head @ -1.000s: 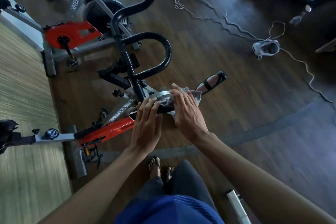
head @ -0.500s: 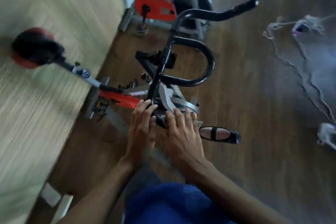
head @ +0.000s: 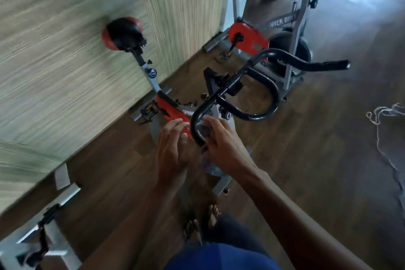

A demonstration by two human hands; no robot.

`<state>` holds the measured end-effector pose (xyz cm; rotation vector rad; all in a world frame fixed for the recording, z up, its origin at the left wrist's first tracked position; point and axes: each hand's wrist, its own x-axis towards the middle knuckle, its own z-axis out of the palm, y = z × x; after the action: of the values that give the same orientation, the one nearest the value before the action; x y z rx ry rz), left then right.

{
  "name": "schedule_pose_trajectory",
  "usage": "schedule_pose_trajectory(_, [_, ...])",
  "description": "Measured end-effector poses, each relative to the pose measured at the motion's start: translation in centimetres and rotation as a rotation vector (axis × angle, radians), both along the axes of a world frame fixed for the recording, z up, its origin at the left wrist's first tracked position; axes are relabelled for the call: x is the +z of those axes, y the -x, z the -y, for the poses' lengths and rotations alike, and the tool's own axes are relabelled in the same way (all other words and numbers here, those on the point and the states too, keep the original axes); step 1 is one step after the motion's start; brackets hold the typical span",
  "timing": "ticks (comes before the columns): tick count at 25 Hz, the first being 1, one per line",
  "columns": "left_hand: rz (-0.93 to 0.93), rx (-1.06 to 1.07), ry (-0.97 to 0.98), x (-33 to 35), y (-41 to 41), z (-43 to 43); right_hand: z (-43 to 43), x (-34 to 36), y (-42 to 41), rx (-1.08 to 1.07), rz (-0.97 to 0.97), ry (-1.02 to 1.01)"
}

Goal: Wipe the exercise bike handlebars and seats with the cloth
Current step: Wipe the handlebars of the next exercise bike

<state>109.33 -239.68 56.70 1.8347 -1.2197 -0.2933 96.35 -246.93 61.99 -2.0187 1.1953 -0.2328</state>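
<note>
Since the earlier frame the red and grey exercise bike (head: 173, 114) has been swung round, and the near end of its black tubular handlebar (head: 254, 117) now lies between the hands. There the right hand (head: 228, 149) is curled round the crumpled grey cloth (head: 208, 165), with the left hand (head: 173, 147) held open beside it. The cloth is best wrapped round the tube and drawn along the bend.

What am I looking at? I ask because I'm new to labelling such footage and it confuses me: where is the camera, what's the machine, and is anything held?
The camera sits on a person's head and looks down at their own arms. The machine is an exercise bike on a wooden floor, with black handlebars and a black-and-red seat. The right hand holds a grey cloth at the near handlebar end. The left hand, fingers straight, is beside that bend. A second bike stands behind. The picture is blurred, so exact contact is unclear.
</note>
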Motion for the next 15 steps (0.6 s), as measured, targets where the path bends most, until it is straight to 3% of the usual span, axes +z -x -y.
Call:
schedule_pose_trajectory(6, [0.048,0.159,0.103,1.7,1.2,0.9,3.7,2.2,2.3,0.153,0.131,0.053])
schedule_pose_trajectory(15, [0.091,0.675,0.080,2.5,9.2,4.5,14.3,-0.9,4.2,0.733,0.272,-0.077])
